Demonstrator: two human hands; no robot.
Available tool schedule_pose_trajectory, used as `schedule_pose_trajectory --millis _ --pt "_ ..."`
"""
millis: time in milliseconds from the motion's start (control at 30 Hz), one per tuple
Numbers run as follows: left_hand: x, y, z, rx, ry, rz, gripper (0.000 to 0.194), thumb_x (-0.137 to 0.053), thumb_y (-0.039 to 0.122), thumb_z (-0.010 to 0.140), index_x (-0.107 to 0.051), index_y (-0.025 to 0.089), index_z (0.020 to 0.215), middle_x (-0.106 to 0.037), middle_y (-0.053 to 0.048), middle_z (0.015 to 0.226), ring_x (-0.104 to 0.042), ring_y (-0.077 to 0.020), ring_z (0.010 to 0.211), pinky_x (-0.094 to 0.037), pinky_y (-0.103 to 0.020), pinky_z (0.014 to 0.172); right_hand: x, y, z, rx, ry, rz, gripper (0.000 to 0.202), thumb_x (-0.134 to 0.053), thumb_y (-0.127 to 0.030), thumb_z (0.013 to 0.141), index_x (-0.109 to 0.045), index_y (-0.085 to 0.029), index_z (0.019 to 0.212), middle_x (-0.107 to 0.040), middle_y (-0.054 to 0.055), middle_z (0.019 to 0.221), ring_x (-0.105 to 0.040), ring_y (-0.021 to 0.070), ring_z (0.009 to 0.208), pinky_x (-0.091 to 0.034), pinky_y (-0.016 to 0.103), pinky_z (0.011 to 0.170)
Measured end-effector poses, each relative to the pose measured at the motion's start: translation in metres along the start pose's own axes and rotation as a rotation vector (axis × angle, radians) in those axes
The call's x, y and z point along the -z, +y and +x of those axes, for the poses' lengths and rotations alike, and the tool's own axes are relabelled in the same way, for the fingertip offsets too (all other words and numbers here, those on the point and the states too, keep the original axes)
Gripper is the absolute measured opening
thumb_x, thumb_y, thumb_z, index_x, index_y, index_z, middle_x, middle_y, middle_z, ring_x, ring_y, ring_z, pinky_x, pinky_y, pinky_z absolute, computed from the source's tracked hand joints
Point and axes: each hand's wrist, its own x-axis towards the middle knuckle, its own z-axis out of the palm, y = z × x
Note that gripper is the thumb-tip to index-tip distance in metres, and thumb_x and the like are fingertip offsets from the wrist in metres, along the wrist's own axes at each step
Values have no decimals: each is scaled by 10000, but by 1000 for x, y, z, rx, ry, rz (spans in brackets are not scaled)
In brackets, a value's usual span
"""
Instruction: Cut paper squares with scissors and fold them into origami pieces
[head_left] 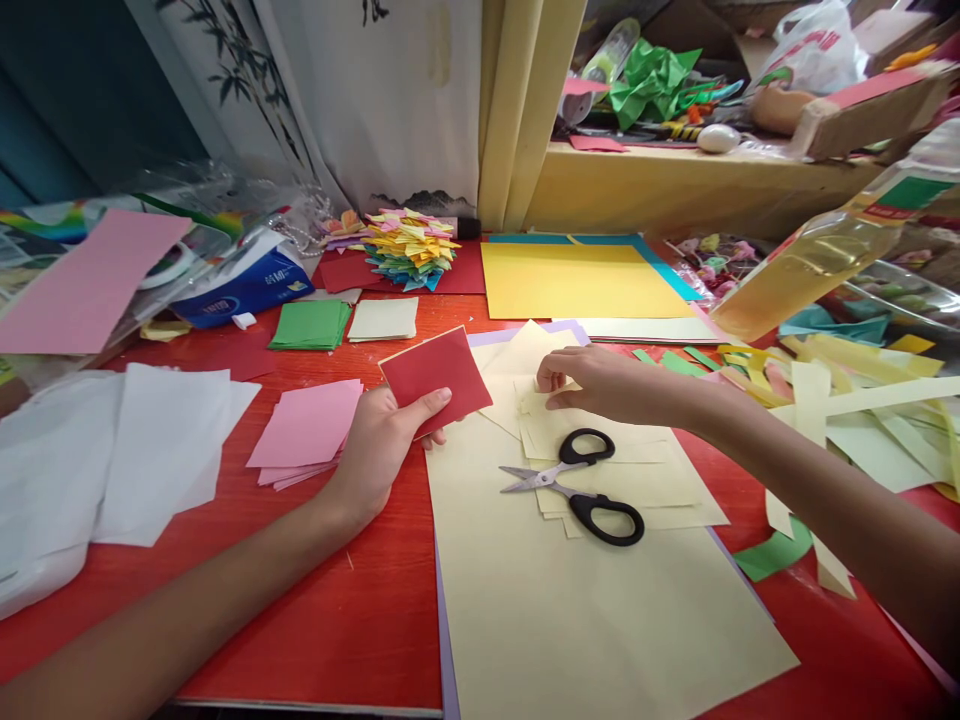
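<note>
My left hand (379, 440) is closed round a red paper square (439, 380), thumb on top; a pale edge shows along its upper side. To the right, my right hand (577, 375) has its fingers curled together just over some small cream paper pieces (536, 400). Whether a piece is between those fingers is hidden. Below it lie scissors (555, 478) with black handles, blades apart, on cream strips and a large cream sheet (600, 620). A lilac sheet (448, 640) peeks out underneath. Beside my left wrist sits a stack of pink squares (300, 425).
Green squares (311, 325) and pale squares (384, 318) lie behind. At the back are a pile of folded colourful paper (412, 245) and yellow sheets (585, 280). White sheets (165, 450) lie left; paper offcuts (862, 400) and a tilted bottle (817, 250) occupy the right.
</note>
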Motion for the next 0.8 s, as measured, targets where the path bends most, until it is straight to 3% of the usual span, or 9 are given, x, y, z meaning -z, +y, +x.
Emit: schedule_pose_trajectory --millis 100,300,400,533,667,800 --pt "0 0 0 -1 0 4 277 -638 341 695 -551 152 511 -581 -10 474 -522 -117 457 -434 -230 488 7 -3 -3 -60 -16 47 98 -491 -312 803 -527 -221 807 -620 31 868 -539 171 727 -386 275 574" --pt "1 1 0 10 -6 15 300 -648 368 691 -550 148 513 -584 -10 472 -522 -113 464 -437 -226 495 22 1 -7 -76 71 104 153 -541 -370 764 -566 -231 823 -623 27 898 -555 178 747 -419 308 618" --pt "1 0 0 19 7 20 299 -657 370 681 -548 150 512 -592 -15 470 -531 -119 467 -441 -231 503 19 -2 -9 -155 142 346 164 -561 -374 743 -579 -225 809 -627 36 827 -566 182 696 -435 321 577" --pt "2 -2 1 17 9 14 295 -653 363 680 -539 156 504 -596 -19 470 -535 -126 469 -439 -237 500 0 -14 -15 -277 287 685 226 -590 -381 732 -567 -205 872 -621 63 788 -574 185 660 -438 307 524" --pt "2 -3 2 23 25 21 307 -662 369 670 -515 164 494 -605 -23 474 -541 -135 476 -441 -245 500 -24 -25 -19 -369 307 610 289 -570 -403 732 -531 -204 937 -615 52 780 -561 169 623 -406 263 460" --pt "1 -3 1 36 35 -5 319 -676 370 658 -496 171 484 -595 -10 456 -533 -131 461 -441 -242 484 -32 -34 -15 -400 331 346 350 -517 -407 753 -505 -199 1034 -617 76 867 -572 201 720 -405 265 499"
